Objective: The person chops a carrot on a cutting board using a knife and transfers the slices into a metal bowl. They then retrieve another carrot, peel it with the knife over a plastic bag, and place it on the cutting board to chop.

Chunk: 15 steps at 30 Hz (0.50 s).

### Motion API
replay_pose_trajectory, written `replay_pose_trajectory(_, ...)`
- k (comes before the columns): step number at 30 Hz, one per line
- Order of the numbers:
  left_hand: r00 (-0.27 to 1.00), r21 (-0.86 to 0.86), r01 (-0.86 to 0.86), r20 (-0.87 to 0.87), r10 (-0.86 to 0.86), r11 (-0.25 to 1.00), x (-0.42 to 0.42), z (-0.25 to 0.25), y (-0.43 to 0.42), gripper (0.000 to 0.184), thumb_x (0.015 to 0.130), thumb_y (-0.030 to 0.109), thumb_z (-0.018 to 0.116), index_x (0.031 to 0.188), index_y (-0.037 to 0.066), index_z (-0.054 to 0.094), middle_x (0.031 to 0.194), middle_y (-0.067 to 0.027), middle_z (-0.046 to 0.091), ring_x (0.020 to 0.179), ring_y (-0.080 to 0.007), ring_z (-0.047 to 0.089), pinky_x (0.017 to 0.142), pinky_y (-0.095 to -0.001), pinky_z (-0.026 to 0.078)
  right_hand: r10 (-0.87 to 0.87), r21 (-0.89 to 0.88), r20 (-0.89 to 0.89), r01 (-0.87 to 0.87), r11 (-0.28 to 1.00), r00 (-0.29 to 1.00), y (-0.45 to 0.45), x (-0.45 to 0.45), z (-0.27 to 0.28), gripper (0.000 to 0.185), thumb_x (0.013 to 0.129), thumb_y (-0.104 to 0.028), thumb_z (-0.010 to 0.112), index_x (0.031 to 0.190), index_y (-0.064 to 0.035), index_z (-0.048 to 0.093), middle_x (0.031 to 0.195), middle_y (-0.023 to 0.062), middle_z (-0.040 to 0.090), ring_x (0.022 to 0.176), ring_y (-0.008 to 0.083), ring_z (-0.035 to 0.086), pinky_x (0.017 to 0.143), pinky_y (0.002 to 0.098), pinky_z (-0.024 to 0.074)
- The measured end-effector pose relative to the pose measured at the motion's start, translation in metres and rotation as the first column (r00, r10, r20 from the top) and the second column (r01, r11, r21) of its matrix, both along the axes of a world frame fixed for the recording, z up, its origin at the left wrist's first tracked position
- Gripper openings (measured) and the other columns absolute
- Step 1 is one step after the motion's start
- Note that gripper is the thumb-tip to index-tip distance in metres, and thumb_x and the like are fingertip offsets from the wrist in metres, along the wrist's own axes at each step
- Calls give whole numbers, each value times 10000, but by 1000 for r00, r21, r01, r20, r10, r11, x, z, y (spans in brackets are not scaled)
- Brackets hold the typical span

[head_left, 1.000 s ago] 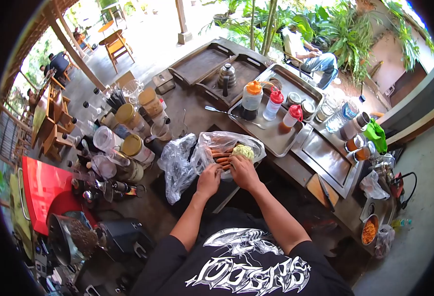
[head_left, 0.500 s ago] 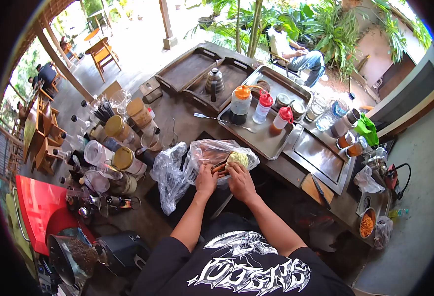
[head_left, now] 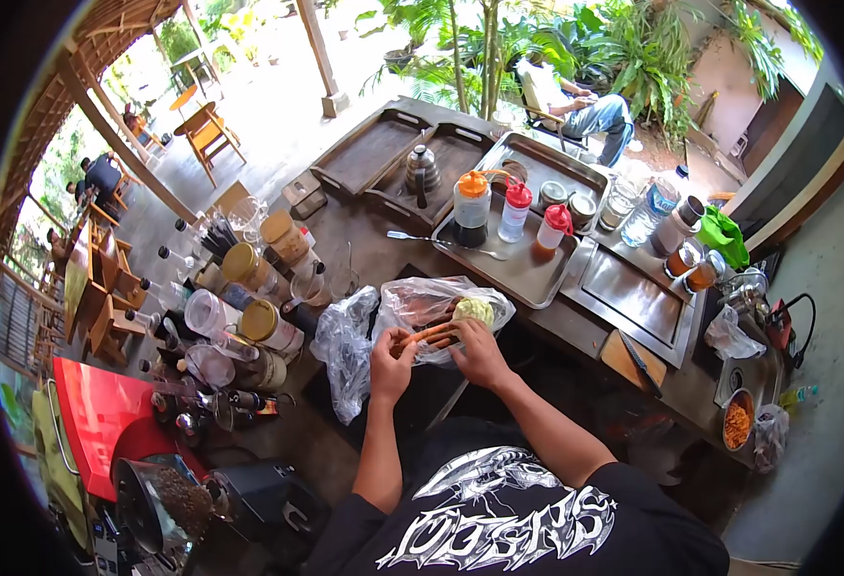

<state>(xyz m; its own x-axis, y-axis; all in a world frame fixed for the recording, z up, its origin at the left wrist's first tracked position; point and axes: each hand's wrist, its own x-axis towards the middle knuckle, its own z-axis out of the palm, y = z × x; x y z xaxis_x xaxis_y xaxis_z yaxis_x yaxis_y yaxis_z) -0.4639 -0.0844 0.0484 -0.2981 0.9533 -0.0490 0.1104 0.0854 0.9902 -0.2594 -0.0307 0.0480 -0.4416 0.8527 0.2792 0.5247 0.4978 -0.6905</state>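
Observation:
A long orange-brown sausage-like piece (head_left: 431,334) spans between my two hands. My left hand (head_left: 392,363) pinches its left end, with the fingers curled. My right hand (head_left: 480,353) is closed at the other end, beside a pale green cabbage (head_left: 475,309). Behind them lies an opened clear plastic bag (head_left: 412,294) with more brownish pieces in it, partly hidden by the film and my fingers. A second crumpled clear bag (head_left: 343,341) rests just left of my left hand.
Squeeze bottles (head_left: 515,213) stand on a metal tray (head_left: 533,284) ahead. Jars (head_left: 266,324) crowd the left, near a red machine (head_left: 95,413). A knife (head_left: 639,360) lies on a cutting board (head_left: 623,363) at right. A person (head_left: 585,106) sits beyond the table.
My left hand has lifted slightly and now holds the orange-brown piece up over the bag's opening. My right hand has moved a little right, away from the cabbage's front. The camera view has shifted slightly.

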Motion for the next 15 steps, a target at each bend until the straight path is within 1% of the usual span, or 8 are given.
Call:
replay_pose_trajectory(2, 998, 84, 51, -27, -49, 995, 2, 13, -2, 140, 912, 8, 646, 1042, 16, 594, 939, -57, 672, 792, -99, 659, 698, -247, 530, -38, -83, -97, 29, 996, 995, -2, 1, 9, 453, 878, -128, 721, 1279, 13, 563, 1228, 204, 648, 1177, 368, 608, 1045, 424, 472)
replay_pose_trajectory(4, 998, 56, 69, -13, -69, 996, 11, 28, -2, 147, 875, -14, 652, 1015, -2, 610, 938, -71, 686, 839, -134, 678, 751, -277, 535, -86, -163, -188, 55, 985, 978, -5, 8, 24, 429, 930, -147, 705, 1291, 23, 546, 1178, 205, 680, 1093, 348, 666, 992, 409, 512)
replay_pose_trajectory(6, 978, 4, 208, -28, -208, 978, 21, 36, 0, 165, 871, -20, 651, 1030, 10, 618, 952, -73, 689, 869, -142, 685, 766, -284, 541, -174, -506, -519, -137, 851, 837, -6, 22, 37, 362, 1017, -172, 630, 1293, 42, 537, 1087, 173, 725, 951, 234, 713, 864, 344, 558)
replay_pose_trajectory(7, 956, 8, 294, -6, -294, 956, 26, 34, 4, 226, 854, -33, 643, 1074, 17, 633, 978, -81, 696, 891, -152, 690, 790, -293, 549, -250, -542, -537, -102, 834, 806, -6, 30, 33, 290, 1028, -170, 617, 1216, 51, 592, 938, 109, 730, 850, 146, 703, 769, 285, 554)
replay_pose_trajectory(11, 834, -3, 551, -17, -551, 834, 61, 20, 22, 381, 827, -64, 609, 1201, -2, 647, 1052, -97, 716, 992, -178, 702, 901, -285, 536, -395, -585, -561, -10, 811, 727, -13, 69, 34, 182, 1042, -145, 590, 1017, 32, 623, 815, 49, 687, 750, 103, 656, 711, 259, 534)
replay_pose_trajectory(12, 818, -1, 575, -17, -575, 818, 75, 20, 27, 381, 827, -64, 609, 1201, -2, 647, 1052, -97, 716, 992, -178, 702, 901, -285, 536, -415, -584, -561, 14, 812, 716, -16, 79, 38, 182, 1042, -145, 590, 1017, 32, 623, 815, 49, 687, 750, 103, 656, 711, 259, 534)
replay_pose_trajectory(14, 712, -22, 692, 187, -677, 722, 107, 23, 31, 403, 829, -67, 596, 1227, -24, 644, 1089, -99, 726, 1050, -174, 697, 928, -280, 523, -492, -603, -565, 77, 794, 662, -26, 100, 41, 184, 1039, -154, 599, 1017, 27, 627, 801, 47, 679, 746, 101, 660, 695, 256, 534)
replay_pose_trajectory(15, 675, -85, 738, 105, -730, 670, 124, 34, 33, 360, 870, -37, 617, 1230, -49, 635, 1099, -94, 734, 1075, -152, 684, 929, -273, 520, -530, -612, -562, 112, 783, 635, -33, 110, 41, 184, 1039, -154, 599, 1017, 27, 627, 801, 47, 679, 746, 101, 660, 695, 256, 534)
